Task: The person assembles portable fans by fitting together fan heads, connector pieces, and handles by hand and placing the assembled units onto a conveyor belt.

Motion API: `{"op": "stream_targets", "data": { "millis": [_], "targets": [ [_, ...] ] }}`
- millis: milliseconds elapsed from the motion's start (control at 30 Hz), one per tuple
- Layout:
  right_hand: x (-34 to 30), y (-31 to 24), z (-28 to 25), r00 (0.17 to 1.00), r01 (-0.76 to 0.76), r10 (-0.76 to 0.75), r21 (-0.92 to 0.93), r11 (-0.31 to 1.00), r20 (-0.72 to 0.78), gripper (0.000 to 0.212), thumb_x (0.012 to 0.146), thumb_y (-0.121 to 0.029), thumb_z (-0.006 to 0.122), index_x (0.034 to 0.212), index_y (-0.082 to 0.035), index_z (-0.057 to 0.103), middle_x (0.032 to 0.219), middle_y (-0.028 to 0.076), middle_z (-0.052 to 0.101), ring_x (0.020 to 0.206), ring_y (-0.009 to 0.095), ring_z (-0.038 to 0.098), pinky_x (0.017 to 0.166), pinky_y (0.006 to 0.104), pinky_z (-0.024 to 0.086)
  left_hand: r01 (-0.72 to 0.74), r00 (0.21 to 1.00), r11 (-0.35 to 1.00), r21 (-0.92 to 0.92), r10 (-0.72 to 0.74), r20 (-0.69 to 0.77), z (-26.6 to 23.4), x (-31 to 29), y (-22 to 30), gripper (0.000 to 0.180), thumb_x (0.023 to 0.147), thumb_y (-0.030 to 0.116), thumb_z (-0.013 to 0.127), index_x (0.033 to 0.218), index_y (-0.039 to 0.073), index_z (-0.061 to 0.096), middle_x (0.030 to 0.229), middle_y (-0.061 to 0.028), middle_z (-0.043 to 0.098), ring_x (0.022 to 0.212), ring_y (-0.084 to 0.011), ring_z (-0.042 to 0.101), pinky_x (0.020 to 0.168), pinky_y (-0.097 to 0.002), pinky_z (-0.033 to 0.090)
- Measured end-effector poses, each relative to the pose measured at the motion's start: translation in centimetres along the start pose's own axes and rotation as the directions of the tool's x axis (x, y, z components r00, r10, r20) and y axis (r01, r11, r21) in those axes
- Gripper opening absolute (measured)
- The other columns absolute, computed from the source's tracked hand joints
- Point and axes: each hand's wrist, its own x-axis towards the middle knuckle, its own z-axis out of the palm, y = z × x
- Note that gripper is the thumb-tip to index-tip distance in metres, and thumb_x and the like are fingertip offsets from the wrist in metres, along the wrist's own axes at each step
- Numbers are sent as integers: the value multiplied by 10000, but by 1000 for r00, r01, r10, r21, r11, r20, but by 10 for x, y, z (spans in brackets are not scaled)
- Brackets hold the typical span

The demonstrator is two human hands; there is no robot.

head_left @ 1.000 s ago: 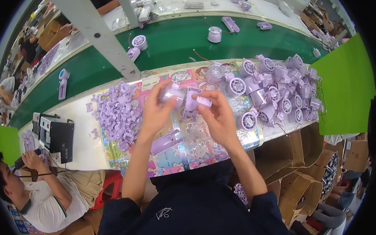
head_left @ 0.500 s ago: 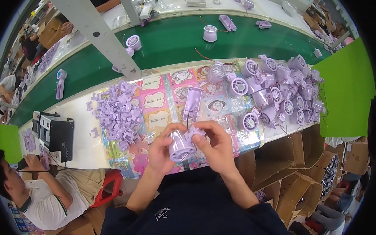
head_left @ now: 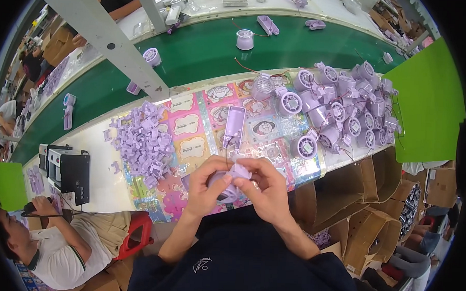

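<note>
My left hand is closed around a light-purple fan head, with its thumb raised against the upper part. My right hand pinches a small purple plastic bracket against the fan head; fingers partly cover where the two meet. A thin dark wire runs from between my hands to an open purple handle shell, which lies lengthwise on the mat just beyond them. To the left is a pile of small purple brackets. A large heap of fan heads with loose wires covers the right side.
A green conveyor belt with scattered purple parts runs behind the table, crossed by a grey metal post. Black-and-silver devices stand left, near a seated person. Cardboard boxes sit below the right edge.
My left thumb has come up beside the bracket, and both hands have closed in over the fan head, covering more of it. Parts on the belt have moved left. The view has shifted slightly.
</note>
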Motion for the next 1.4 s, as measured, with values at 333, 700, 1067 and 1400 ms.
{"op": "stream_targets", "data": {
  "millis": [333,700,1067,1400],
  "targets": [
    [0,-4,-14,967,41,8,-189,981,256,359,850,40,769,1196,40,675,1042,71,615,938,141,617,837,285,524,-18,1000,979,-202,16,-12,-4,-12,-8,180,895,88,641,983,-69,658,1060,-162,656,954,-209,612,870,-317,454],
    [4,0,-2,908,415,-352,-593,690,226,531,813,-150,819,1282,-28,602,1220,184,579,1080,356,592,929,421,484,-20,895,984,-176,-61,-442,17,-14,-2,371,974,170,582,1271,-48,545,1268,-133,583,1175,-205,565,1024,-342,425],
    [9,24,-35,969,245,-119,-770,589,217,690,727,-214,885,1315,-91,546,1192,144,575,1019,366,626,856,408,534,28,1000,378,925,-22,-21,-29,-13,5,747,677,160,782,1352,-6,509,1231,-218,573,1244,-416,500,1059,-510,400],
    [26,7,-42,830,557,-221,-781,283,512,750,627,-108,821,1332,-135,566,1214,81,605,975,286,644,813,405,523,137,966,539,831,-259,9,-30,9,24,554,667,164,799,1186,29,657,1126,-121,627,1003,-341,659,872,-418,527]
  ]
}}
